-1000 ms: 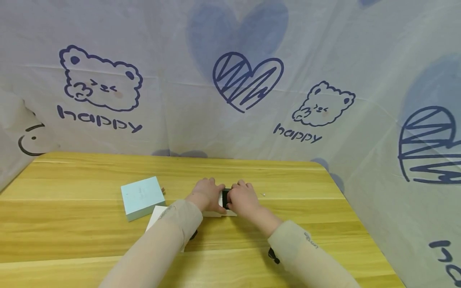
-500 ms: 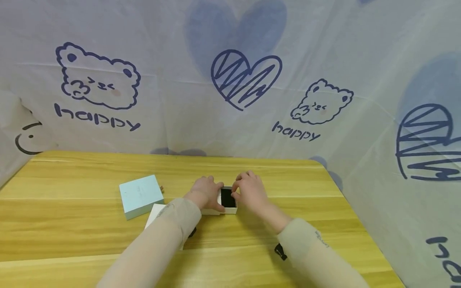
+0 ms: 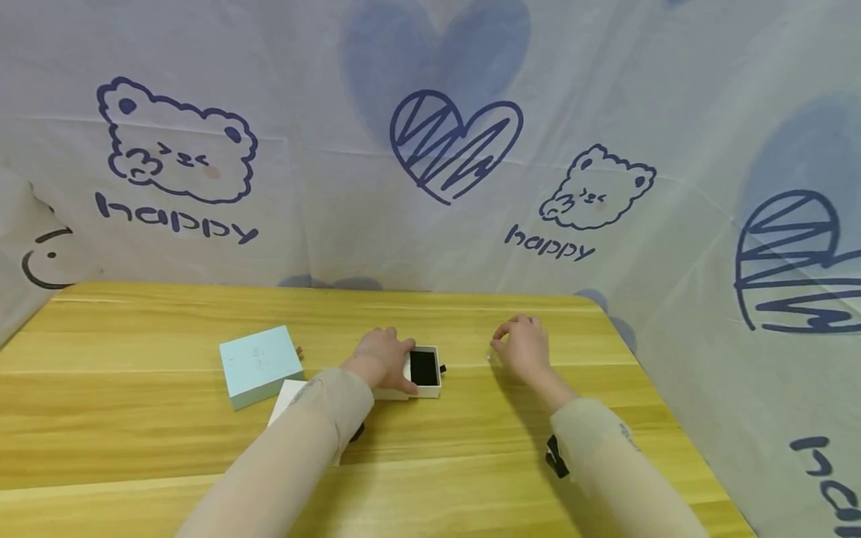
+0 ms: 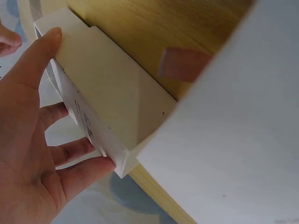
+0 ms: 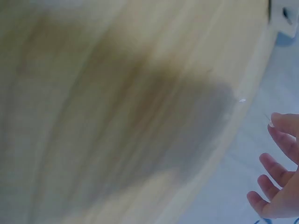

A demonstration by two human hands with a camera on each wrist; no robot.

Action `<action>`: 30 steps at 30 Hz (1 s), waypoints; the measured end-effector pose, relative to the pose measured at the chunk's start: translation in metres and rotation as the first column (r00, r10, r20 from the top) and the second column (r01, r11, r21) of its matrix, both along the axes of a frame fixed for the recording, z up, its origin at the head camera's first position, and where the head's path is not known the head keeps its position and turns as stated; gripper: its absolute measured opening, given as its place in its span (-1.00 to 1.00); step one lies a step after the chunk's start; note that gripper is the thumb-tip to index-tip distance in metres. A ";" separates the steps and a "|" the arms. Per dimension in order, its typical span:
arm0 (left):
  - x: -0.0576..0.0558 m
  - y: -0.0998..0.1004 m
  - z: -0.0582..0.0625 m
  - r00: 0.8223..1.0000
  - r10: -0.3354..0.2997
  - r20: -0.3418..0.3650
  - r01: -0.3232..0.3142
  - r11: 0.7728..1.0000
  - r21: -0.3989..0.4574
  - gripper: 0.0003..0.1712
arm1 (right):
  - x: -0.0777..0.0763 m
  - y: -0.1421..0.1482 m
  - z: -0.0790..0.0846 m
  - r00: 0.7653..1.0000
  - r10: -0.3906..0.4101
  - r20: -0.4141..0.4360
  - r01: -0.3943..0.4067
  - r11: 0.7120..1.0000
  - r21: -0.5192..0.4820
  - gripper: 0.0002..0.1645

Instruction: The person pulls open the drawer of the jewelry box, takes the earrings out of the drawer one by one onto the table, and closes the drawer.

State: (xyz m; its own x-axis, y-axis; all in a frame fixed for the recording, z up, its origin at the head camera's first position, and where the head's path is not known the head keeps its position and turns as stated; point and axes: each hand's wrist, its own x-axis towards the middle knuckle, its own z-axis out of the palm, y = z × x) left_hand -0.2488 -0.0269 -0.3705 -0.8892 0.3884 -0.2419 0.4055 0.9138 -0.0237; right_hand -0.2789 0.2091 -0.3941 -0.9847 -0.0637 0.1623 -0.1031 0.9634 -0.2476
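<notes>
Gripping white rectangular box (image 4: 107, 79), black insert (image 3: 424, 369) within: left hand (image 3: 380, 361).
I see the right hand (image 3: 525, 348), apart, pinching a thin pale sliver (image 5: 267, 119).

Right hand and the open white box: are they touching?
Apart: the head view plainly shows bare tabletop between the right hand and the white box.

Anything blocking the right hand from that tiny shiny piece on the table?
Nothing visible. The tiny shiny piece lies on bare tabletop near the right hand; the white box, held by the left hand, sits off to the side, outside that gap.
</notes>
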 end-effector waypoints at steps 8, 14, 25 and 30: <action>0.001 -0.001 0.003 1.000 0.005 0.003 -0.005 1.000 -0.008 -0.08 | -0.004 0.012 -0.013 0.997 -0.029 0.068 0.027 0.999 0.037 -0.85; 0.000 0.000 0.001 1.000 -0.002 -0.011 0.002 1.000 -0.025 -0.09 | -0.006 0.013 -0.022 0.994 -0.038 0.102 0.032 0.997 0.064 -0.84; -0.001 -0.001 0.000 1.000 0.004 -0.009 -0.004 1.000 -0.016 -0.09 | -0.005 0.011 -0.021 0.990 -0.035 0.134 0.019 0.993 0.119 -0.83; -0.001 -0.001 0.000 1.000 0.005 -0.012 -0.006 1.000 -0.026 -0.09 | -0.004 0.012 -0.019 0.992 -0.031 0.122 0.014 0.991 0.134 -0.77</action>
State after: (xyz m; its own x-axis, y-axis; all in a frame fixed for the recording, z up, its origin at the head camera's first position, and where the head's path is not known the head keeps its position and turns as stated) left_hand -0.2494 -0.0275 -0.3702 -0.8942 0.3772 -0.2410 0.4000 0.9151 -0.0519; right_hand -0.2827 0.2209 -0.4134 -0.9981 -0.0540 0.0311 -0.0575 0.9902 -0.1275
